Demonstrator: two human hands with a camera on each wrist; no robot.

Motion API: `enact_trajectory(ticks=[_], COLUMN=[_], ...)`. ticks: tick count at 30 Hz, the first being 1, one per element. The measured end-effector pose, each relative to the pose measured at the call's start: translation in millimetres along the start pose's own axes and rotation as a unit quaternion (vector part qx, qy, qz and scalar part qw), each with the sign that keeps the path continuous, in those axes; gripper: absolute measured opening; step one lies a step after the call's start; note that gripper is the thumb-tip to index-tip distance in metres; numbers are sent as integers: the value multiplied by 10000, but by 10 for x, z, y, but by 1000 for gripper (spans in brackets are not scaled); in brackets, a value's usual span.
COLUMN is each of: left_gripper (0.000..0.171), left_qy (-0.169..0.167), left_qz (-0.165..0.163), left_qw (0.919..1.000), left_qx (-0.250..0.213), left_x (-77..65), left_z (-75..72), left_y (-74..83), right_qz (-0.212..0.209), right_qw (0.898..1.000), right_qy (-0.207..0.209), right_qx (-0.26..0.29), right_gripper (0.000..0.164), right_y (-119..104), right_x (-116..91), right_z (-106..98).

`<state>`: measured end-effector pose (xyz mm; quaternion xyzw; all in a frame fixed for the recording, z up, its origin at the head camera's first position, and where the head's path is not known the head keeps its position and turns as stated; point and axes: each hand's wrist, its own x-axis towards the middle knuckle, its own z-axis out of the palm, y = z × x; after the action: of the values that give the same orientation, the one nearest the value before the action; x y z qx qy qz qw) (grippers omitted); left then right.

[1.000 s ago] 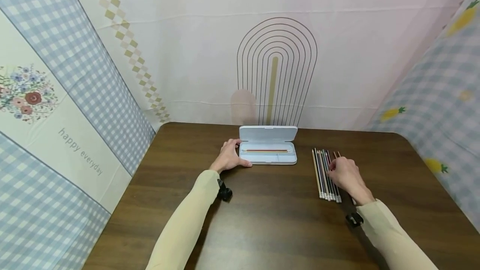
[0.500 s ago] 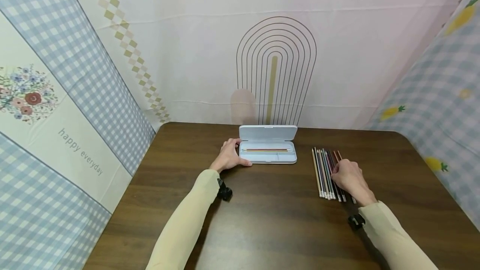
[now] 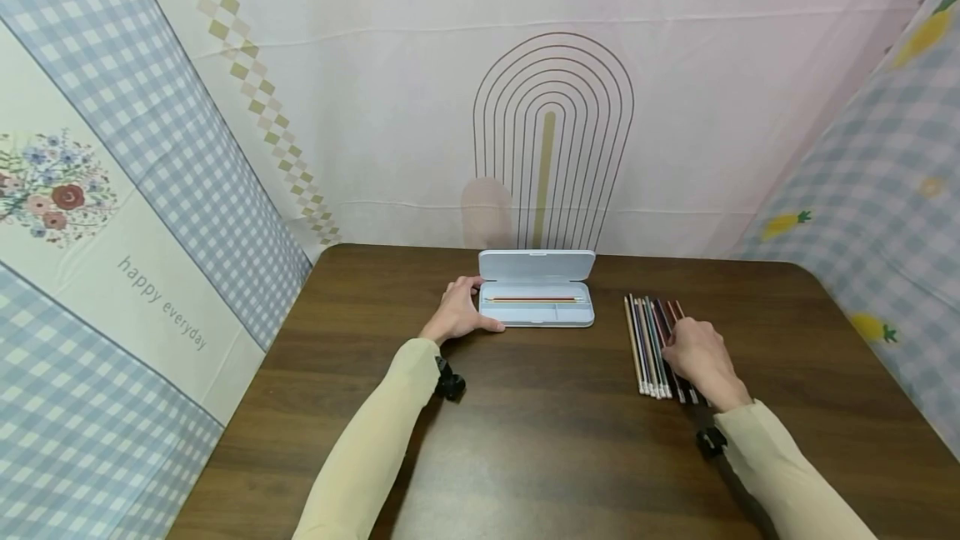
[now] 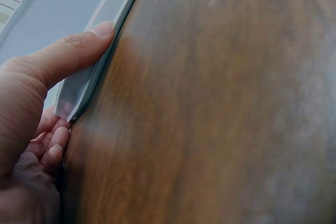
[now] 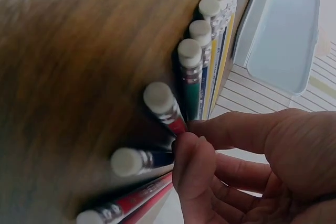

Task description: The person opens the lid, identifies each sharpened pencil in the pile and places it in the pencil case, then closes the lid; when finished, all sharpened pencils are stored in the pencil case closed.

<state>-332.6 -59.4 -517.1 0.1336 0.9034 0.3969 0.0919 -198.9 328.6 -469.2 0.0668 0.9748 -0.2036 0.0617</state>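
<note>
A pale blue pencil case (image 3: 517,316) lies on the table with its lid raised; a couple of pencils (image 3: 532,300) lie inside it. My left hand (image 3: 457,312) grips its left end, thumb (image 4: 86,45) on the front edge and the other fingers round the back corner. To the right, several pencils (image 3: 647,348) lie side by side, white erasers toward me. My right hand (image 3: 701,358) is over the right side of this row. In the right wrist view, its thumb and forefinger pinch a red pencil (image 5: 177,125); the rest of that pencil is hidden.
A dark blue pencil (image 5: 152,160) and another red pencil (image 5: 136,200) lie splayed beside the pinched one. The wooden table (image 3: 555,440) ends at a patterned cloth (image 3: 405,148) behind the case. Checked cloths hang at both sides.
My right hand has shifted slightly to the right across the row, and the pencils near it have spread apart. My left hand and the pencil case have stayed in place.
</note>
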Motion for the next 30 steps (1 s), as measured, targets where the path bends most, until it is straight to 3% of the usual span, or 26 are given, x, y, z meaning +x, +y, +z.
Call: enact_trajectory(ticks=[7, 16, 23, 30], left_gripper=[99, 98, 98, 97], left_qy=[6, 16, -1, 7], left_qz=[24, 28, 5, -7], left_qw=[10000, 10000, 10000, 10000], left_qx=[34, 20, -6, -10], left_x=[1, 1, -3, 1], left_z=[3, -3, 4, 9], left_y=[-4, -4, 0, -6], right_qz=[-94, 167, 321, -82], right_qw=[9998, 9997, 9989, 9980], right_qy=[126, 53, 304, 586], right_qx=[-149, -167, -136, 213], right_gripper=[34, 35, 34, 19], right_y=[-10, -12, 38, 42], right_x=[-14, 19, 20, -46], right_z=[35, 47, 36, 40])
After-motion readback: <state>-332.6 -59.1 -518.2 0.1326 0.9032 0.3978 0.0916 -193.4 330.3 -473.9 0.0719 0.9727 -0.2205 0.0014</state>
